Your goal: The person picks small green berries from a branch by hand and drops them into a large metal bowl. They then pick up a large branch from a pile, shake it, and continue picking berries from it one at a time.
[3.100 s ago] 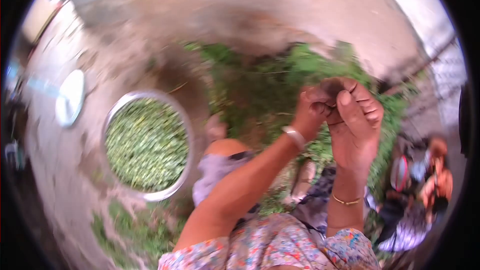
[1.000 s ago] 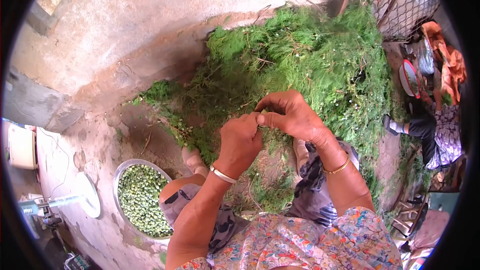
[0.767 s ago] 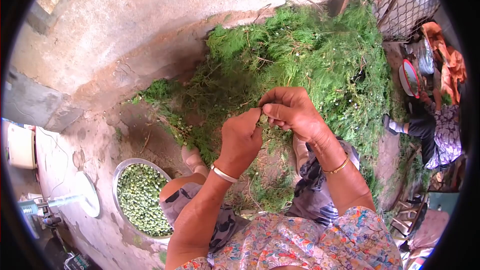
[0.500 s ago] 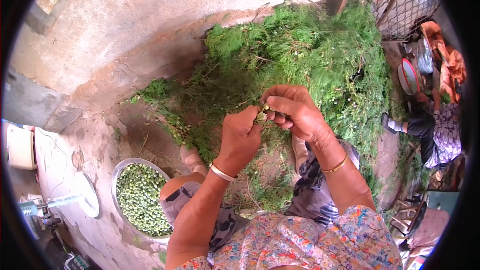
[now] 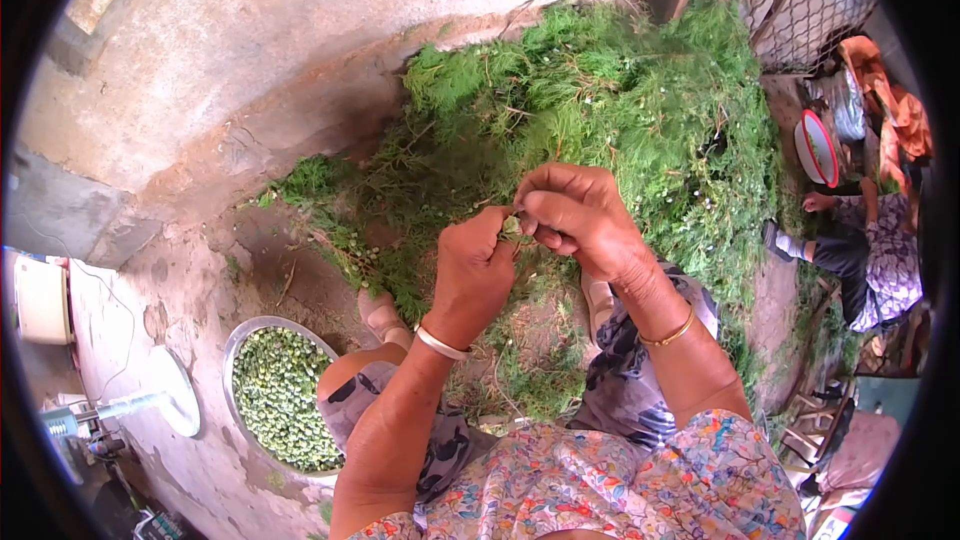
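Observation:
My left hand (image 5: 472, 268) is closed, with a small green sprig (image 5: 513, 227) pinched between thumb and forefinger. My right hand (image 5: 583, 218) touches the sprig from the other side, thumb and forefinger pressed together; what sits between those fingertips is too small to tell. Below and left of my hands, a round metal basin (image 5: 233, 343) on the ground holds many small green pieces. Beyond my hands lies a large heap of feathery green branches (image 5: 640, 130) dotted with pale berries.
A wall (image 5: 290, 30) runs behind the heap. A fan (image 5: 172, 390) stands at the left. At the right, another person (image 5: 885, 265) sits near a red-rimmed white basin (image 5: 817, 148) and orange cloth (image 5: 890, 90). A wire mesh (image 5: 815, 15) is at the upper right.
Since a second ago, my fingertips have shifted slightly and the sprig has come into view between them. The other person's hand has moved away from the red-rimmed basin.

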Demonstrator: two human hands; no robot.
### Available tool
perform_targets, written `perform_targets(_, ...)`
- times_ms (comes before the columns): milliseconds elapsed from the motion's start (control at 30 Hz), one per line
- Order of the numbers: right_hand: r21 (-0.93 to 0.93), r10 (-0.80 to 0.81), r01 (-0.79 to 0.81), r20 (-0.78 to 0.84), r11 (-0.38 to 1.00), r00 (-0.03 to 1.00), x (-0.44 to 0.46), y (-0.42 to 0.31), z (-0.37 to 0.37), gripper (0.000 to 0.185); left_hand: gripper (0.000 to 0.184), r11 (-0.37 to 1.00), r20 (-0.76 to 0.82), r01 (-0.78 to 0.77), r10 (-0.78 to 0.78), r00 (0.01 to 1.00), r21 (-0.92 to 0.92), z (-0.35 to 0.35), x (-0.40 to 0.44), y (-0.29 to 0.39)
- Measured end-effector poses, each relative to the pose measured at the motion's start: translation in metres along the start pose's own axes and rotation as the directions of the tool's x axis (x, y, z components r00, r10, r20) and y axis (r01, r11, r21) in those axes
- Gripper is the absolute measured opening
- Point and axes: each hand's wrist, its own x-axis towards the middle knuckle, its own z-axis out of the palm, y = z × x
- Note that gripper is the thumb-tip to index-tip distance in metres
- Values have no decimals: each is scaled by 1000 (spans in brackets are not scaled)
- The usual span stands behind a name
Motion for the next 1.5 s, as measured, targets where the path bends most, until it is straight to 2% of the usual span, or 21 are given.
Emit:
perform_targets(67,-297,-237,233,23,926,971,3,10,1,12,9,998,-36,-31,33,999,62,1,0,-3)
perform_targets(100,-295,-235,231,23,927,972,2,12,1,12,9,998,-35,-29,31,999,62,1,0,-5)
perform_targets(167,-519,-261,259,71,814,963,0,11,5,12,6,986,0,46,-47,999,163,0,-1,-7)
perform_targets(333,-610,-183,152,13,778,983,4,14,-1,11,11,978,51,19,-30,998,206,-2,1,2)
perform_targets(400,-396,-182,153,-37,906,983,5,14,-2,12,13,985,62,36,-47,997,171,-2,4,10)
perform_targets(433,-395,-182,152,-40,906,982,5,14,-3,12,13,986,82,63,-77,994,155,-3,4,11)
perform_targets(500,-62,-33,32,-17,998,999,4,15,-3,15,13,986,104,91,-106,989,140,-4,5,11)
perform_targets(567,17,-40,40,10,999,999,6,18,-5,18,12,990,83,51,-62,995,130,-4,5,6)
perform_targets(633,94,-49,45,37,995,998,7,17,-8,21,12,990,81,48,-59,995,134,-6,6,2)
perform_targets(700,422,-88,28,121,906,989,6,11,-16,27,11,989,73,50,-60,995,139,-8,6,3)
perform_targets(800,574,-105,19,117,818,988,9,3,-32,24,6,995,52,86,-89,995,49,-14,8,11)
perform_targets(867,617,-92,19,86,786,992,6,-3,-32,22,5,949,56,257,-251,966,-184,-22,9,12)
perform_targets(900,584,-31,26,-2,812,1000,4,-6,-28,21,5,949,60,256,-249,967,-182,-25,10,12)
perform_targets(933,549,27,28,-91,836,995,3,-7,-26,21,5,903,21,273,-282,959,-331,-28,11,12)
perform_targets(1000,458,42,21,-127,889,991,4,0,-28,20,7,784,-3,269,-326,945,-560,-35,13,9)
perform_targets(1033,360,57,5,-161,933,985,4,3,-28,20,7,787,-3,268,-324,946,-556,-38,14,9)
perform_targets(1100,248,88,-31,-223,968,971,4,5,-20,28,8,612,11,219,-325,946,-760,-42,15,9)
perform_targets(1200,-256,112,-182,-266,949,957,7,19,-15,44,8,553,-18,182,-336,942,-813,-44,17,9)
perform_targets(1333,-282,183,-222,-158,933,970,5,22,0,37,8,439,16,183,-357,934,-880,-45,19,5)
perform_targets(1467,-234,199,-220,-110,947,974,8,23,-3,29,9,434,21,197,-377,926,-879,-44,19,1)
perform_targets(1500,-193,201,-218,-105,957,974,8,20,-6,24,10,507,-4,251,-450,893,-825,-43,18,3)
